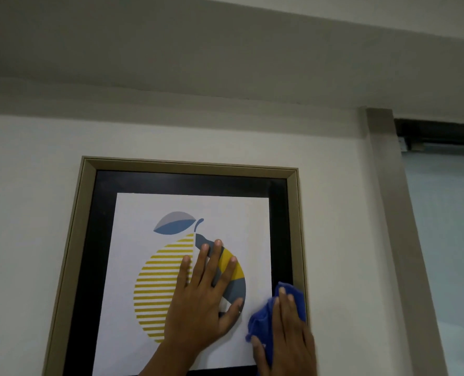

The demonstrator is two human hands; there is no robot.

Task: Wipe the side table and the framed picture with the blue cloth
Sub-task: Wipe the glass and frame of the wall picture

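Note:
The framed picture (pixel 190 176) hangs on a white wall, with a beige frame, a black mat and a print of a striped yellow fruit with a blue leaf. My left hand (pixel 201 299) lies flat on the print with its fingers spread. My right hand (pixel 286 337) presses the blue cloth (pixel 263 321) against the picture's lower right side, near the black mat and the frame's right edge. The cloth bunches out under the palm and fingers. The side table is out of view.
A beige door jamb (pixel 396 213) runs down the wall to the right of the picture. Beyond it is a pale frosted glass panel (pixel 448 226) under a dark track (pixel 440 132). Bare white wall lies left of the frame.

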